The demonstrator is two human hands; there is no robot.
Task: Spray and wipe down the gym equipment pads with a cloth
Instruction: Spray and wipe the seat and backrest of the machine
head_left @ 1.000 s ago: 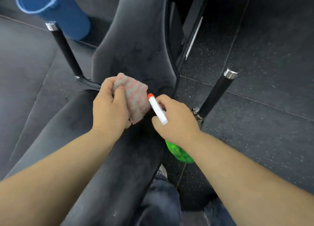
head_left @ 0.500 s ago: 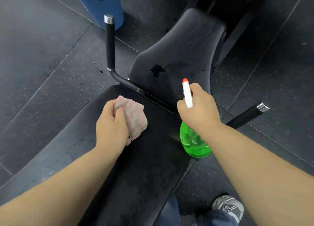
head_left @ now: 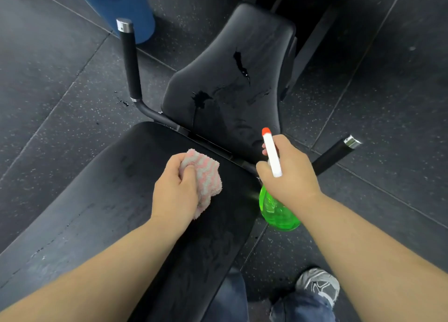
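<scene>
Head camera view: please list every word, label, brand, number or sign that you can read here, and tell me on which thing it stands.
No text can be read in this view.
Spray bottle: no label shows on the green body or the white head.
Cloth: only pink and white stripes, no tag.
Blue bucket and black pads: plain.
Shoe: markings on top, too blurred to tell whether they are letters.

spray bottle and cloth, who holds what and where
The right hand grips the green spray bottle at its neck; left hand clutches the bunched pink cloth.
</scene>
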